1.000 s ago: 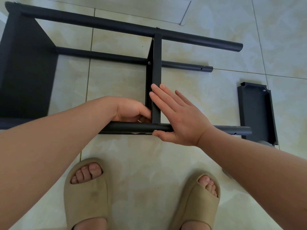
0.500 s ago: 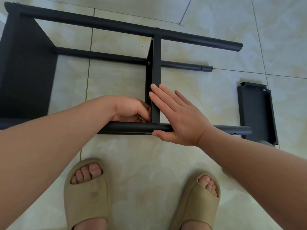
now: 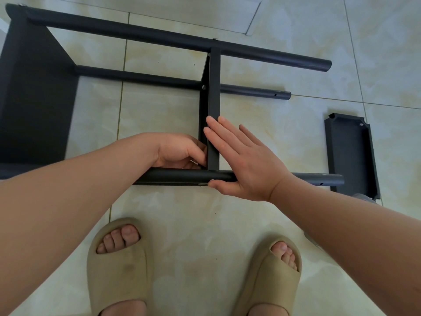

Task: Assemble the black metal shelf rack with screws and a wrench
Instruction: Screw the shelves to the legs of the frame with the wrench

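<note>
The black metal shelf rack (image 3: 159, 37) lies on its side on the tiled floor. Its middle shelf (image 3: 214, 87) runs from the far pole to the near pole (image 3: 177, 175). My left hand (image 3: 180, 151) is curled at the joint of that shelf and the near pole. It pinches a small silvery metal piece (image 3: 194, 162); whether this is a wrench or a screw I cannot tell. My right hand (image 3: 246, 163) presses flat on the shelf's right side with straight fingers, its thumb under the near pole. A screw head (image 3: 204, 87) shows where the shelf meets the lower far pole.
A loose black shelf panel (image 3: 348, 151) lies on the floor at the right, beside the near pole's free end. The rack's large end panel (image 3: 34, 99) fills the left side. My feet in beige sandals (image 3: 118, 265) stand just in front of the rack.
My left hand's fingers have shifted slightly at the joint. The right hand and the rack have stayed still.
</note>
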A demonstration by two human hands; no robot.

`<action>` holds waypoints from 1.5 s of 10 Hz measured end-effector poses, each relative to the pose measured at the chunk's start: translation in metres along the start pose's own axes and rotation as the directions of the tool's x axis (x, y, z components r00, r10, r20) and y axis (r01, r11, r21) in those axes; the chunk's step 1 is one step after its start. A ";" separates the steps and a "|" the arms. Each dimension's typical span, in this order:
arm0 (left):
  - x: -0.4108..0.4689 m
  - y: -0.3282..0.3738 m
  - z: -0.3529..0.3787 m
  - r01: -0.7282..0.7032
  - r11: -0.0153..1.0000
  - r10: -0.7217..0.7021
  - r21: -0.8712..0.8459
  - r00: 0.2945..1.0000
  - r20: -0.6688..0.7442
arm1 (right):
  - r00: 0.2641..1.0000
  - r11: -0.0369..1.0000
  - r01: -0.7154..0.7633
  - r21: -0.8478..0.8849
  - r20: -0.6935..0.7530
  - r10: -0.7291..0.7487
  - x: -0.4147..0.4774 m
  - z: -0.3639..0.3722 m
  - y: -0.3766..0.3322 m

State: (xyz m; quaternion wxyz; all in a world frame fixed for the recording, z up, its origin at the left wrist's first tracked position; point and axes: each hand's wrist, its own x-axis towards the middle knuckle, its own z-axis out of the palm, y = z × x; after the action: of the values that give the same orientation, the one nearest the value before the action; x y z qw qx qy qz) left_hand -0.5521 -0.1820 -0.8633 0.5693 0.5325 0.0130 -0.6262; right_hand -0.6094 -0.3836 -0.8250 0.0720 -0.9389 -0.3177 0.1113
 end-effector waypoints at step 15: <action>-0.002 -0.001 0.004 -0.001 0.999 0.006 0.045 0.995 -0.099 | 0.999 1.000 -0.006 0.016 -0.032 0.007 0.000 0.000 -0.001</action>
State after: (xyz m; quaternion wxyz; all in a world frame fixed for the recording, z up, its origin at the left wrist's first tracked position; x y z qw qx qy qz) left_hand -0.5558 -0.1825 -0.8613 0.5570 0.5756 0.0262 -0.5981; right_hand -0.6096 -0.3830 -0.8246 0.0842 -0.9410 -0.3125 0.0988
